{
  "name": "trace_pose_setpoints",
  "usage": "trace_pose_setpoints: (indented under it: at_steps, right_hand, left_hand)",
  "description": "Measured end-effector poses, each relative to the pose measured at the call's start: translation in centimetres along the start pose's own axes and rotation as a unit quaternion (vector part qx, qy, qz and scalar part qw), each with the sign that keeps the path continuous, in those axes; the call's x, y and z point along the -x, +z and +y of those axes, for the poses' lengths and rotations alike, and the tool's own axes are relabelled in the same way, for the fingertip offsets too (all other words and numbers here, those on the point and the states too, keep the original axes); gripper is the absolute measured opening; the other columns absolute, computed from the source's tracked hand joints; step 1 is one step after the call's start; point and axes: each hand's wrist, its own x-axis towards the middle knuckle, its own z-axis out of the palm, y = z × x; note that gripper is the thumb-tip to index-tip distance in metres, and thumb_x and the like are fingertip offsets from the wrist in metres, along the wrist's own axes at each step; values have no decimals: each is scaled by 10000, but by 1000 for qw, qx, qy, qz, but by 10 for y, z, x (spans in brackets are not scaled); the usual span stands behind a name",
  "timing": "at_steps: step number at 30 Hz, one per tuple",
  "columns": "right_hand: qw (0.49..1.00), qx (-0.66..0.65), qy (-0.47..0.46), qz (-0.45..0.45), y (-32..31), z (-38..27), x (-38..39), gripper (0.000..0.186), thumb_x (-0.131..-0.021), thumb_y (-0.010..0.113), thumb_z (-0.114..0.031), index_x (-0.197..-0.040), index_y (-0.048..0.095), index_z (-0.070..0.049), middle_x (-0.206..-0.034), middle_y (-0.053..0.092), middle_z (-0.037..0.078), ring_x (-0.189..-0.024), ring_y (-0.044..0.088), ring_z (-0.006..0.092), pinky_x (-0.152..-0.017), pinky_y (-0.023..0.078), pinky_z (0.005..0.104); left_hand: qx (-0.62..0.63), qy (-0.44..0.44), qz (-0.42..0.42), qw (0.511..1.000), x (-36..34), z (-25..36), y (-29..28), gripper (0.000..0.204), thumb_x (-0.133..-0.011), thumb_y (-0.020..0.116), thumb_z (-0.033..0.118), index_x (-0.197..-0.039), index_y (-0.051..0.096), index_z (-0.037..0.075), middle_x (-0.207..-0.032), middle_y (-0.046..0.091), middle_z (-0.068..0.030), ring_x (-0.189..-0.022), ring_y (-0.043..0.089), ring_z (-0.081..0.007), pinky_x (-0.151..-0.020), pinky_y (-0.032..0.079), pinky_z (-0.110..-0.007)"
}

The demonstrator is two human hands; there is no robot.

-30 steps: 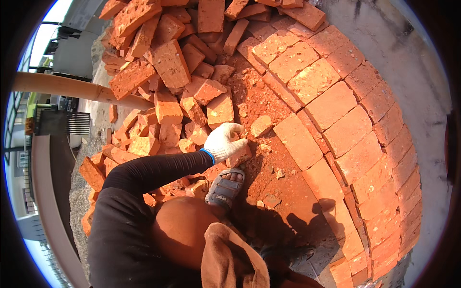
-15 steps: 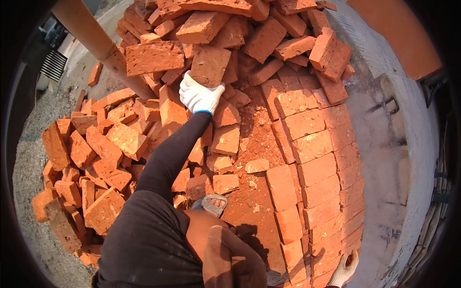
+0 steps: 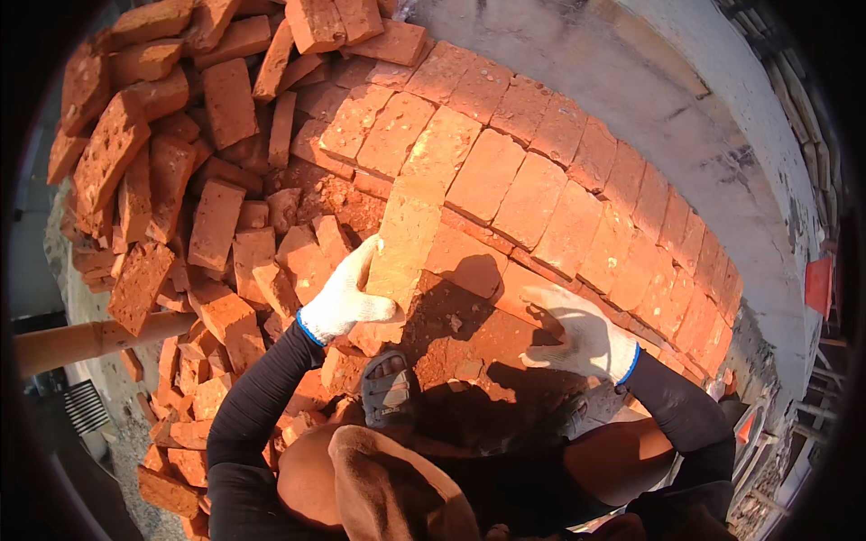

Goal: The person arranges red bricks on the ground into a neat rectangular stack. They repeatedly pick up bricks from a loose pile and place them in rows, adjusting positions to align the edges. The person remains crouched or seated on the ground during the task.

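Observation:
My left hand (image 3: 347, 293), in a white knitted glove with a blue cuff, grips an orange brick (image 3: 400, 248) held upright at a slant, nearer the camera than the laid bricks behind it. To the right, my right hand (image 3: 577, 334), also gloved, has its fingers apart and holds nothing, above the partly shadowed row of laid bricks (image 3: 456, 248). Behind that row are further bricks laid flat in a curved course (image 3: 550, 225). Red rubble (image 3: 474, 347) lies below the hands, beside my sandalled foot (image 3: 386, 392).
A loose heap of bricks (image 3: 207, 234) stands at the left, with a thick pale pole (image 3: 99, 347) poking out toward the left. A grey concrete strip (image 3: 686, 117) curves along the far side of the laid bricks. A red object (image 3: 817, 287) sits at the right edge.
The view has turned toward the laid bricks. My left hand has come back from the heap with a brick in it, and my right hand has come further into view.

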Motion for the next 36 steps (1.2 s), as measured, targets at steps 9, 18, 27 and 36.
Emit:
trace_pose_setpoints:
  at_steps: [9, 18, 27, 36]
  right_hand:
    - [891, 8, 425, 158, 36, 166, 262, 596, -979, 851, -533, -1302, 827, -33, -1269, 822, 243, -1174, 793, 447, -1031, 625, 552]
    - [597, -306, 533, 516, 272, 179, 352, 443, -1093, 804, -153, -1505, 735, -4, -1281, 822, 146, -1112, 797, 215, -978, 639, 373]
    - [471, -319, 503, 651, 275, 201, 366, 568, -1158, 768, -175, -1659, 593, 24, -1473, 729, 123, -1284, 708, 180, -1095, 585, 347]
    - [420, -407, 391, 710, 253, 223, 361, 787, -1096, 829, -212, -1745, 474, 57, -1574, 698, 209, -1439, 685, 308, -1207, 558, 436]
  left_hand:
    - [-528, -162, -329, 766, -83, -58, 138, 814, -944, 930, 464, -1545, 643, -5, -1446, 707, -282, -1315, 710, -474, -1125, 575, -551]
    - [-708, -40, -369, 600, -135, -115, 334, 960, -764, 998, 465, -1538, 620, 39, -1391, 705, -232, -1336, 673, -455, -1141, 557, -561]
    - [-707, 201, -262, 626, -118, -281, 550, 1094, -658, 998, 535, -1561, 619, 49, -1368, 686, -231, -1297, 655, -477, -1143, 507, -633]
    - [-669, 315, -164, 653, -110, -362, 577, 1091, -662, 988, 587, -1581, 657, 101, -1373, 660, -190, -1278, 620, -474, -1151, 469, -655]
